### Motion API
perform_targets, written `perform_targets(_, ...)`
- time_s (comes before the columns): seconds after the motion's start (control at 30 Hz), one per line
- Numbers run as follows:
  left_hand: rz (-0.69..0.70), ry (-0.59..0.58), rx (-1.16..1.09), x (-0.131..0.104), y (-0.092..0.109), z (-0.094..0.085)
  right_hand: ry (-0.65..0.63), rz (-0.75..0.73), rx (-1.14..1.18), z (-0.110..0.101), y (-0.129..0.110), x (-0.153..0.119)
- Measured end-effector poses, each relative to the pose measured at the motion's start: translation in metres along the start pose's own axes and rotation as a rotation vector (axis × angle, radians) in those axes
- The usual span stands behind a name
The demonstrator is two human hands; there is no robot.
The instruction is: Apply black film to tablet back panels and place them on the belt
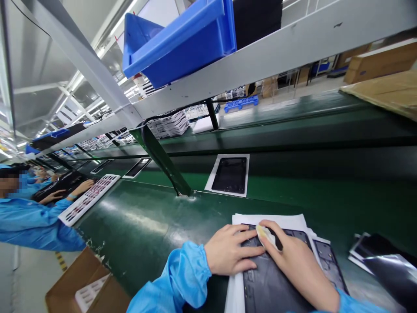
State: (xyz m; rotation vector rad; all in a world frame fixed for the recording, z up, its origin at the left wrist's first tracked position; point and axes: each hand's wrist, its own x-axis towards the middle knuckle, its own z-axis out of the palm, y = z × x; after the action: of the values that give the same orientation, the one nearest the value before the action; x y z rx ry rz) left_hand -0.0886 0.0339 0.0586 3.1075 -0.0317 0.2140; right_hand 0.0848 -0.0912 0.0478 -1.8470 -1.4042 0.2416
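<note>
A black flat panel (276,278), like a tablet back or screen, lies on white sheets (235,287) in front of me on the green bench. Spread out flat, my left hand (232,250) presses on the panel's left side near its top edge. My right hand (289,256) pinches a small whitish, yellow-stained cloth (266,237) against the panel's upper part. Under and to the right of this panel, a second dark panel (329,258) shows partly. Its remainder is hidden.
Several dark panels on white sheets, one a tablet panel (230,174), lie on the belt beyond. Dark films (391,265) lie at right. A blue bin (182,41) sits on the overhead shelf. At left are a co-worker's sleeve (35,221), a white tray (70,217) and a cardboard box (65,287).
</note>
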Motion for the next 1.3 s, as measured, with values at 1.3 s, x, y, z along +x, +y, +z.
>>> perform_targets(1.3,0.106,0.118,-0.084,0.060,0.035,-0.005,0.684,0.654,0.656,-0.027,0.028,-0.063)
